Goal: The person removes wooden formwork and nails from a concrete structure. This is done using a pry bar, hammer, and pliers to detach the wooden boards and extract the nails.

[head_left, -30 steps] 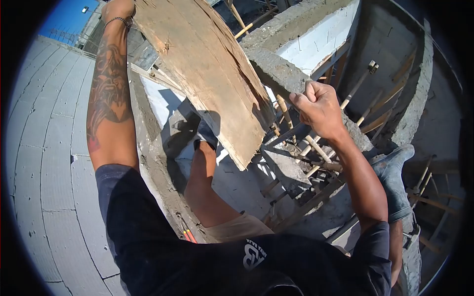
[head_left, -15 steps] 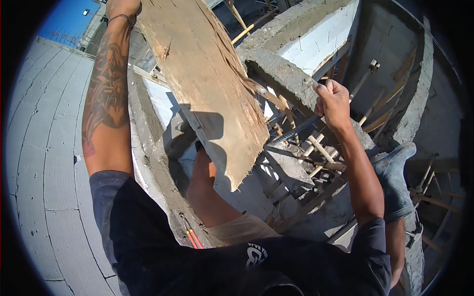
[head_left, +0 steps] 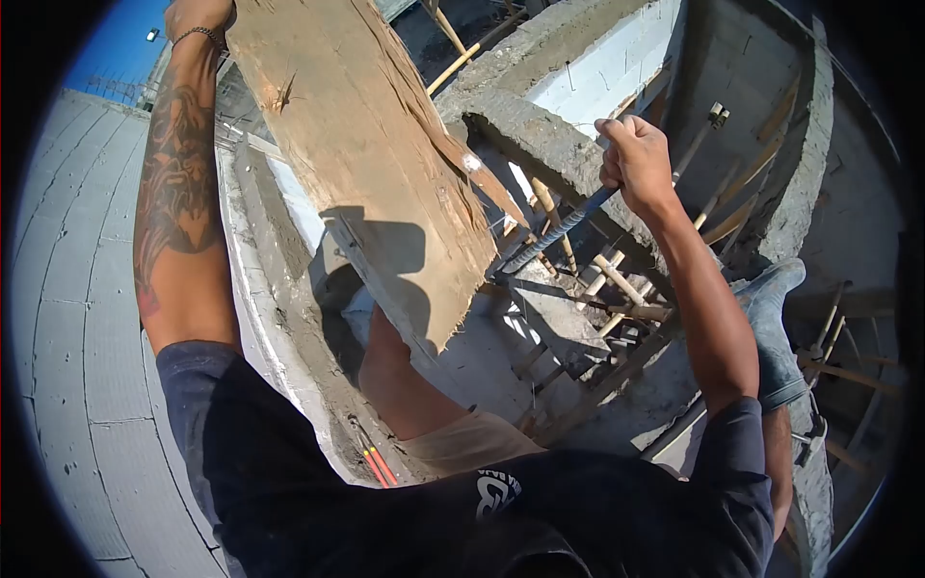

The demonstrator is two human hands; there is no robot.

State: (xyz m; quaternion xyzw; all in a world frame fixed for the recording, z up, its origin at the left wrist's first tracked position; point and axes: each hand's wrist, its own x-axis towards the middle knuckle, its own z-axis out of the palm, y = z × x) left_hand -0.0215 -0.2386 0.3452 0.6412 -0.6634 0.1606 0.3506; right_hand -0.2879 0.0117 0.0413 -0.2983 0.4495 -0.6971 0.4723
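Observation:
At the top left, my left hand [head_left: 198, 17] grips the upper edge of a rough, splintered wooden board [head_left: 356, 144]. The board slants down across the middle, with a torn lower end and a dark shadow on its face. My right hand [head_left: 638, 164] is closed in a fist around a ribbed steel bar [head_left: 554, 239]. From the fist the bar runs down and left, its far end right at the board's lower right edge. A split strip of wood [head_left: 472, 164] sticks out along that same edge.
Rough concrete walls [head_left: 554, 130] curve around an opening on the right, with wooden props [head_left: 621, 279] below. Light grey blocks [head_left: 87, 318] form the surface at left. My boot [head_left: 771, 318] rests by a concrete edge. Red-handled pliers [head_left: 378, 464] lie near my shorts.
The board and both hands have shifted left in view, and my right fist is slightly higher. More of the steel bar and of the split strip shows beside the board.

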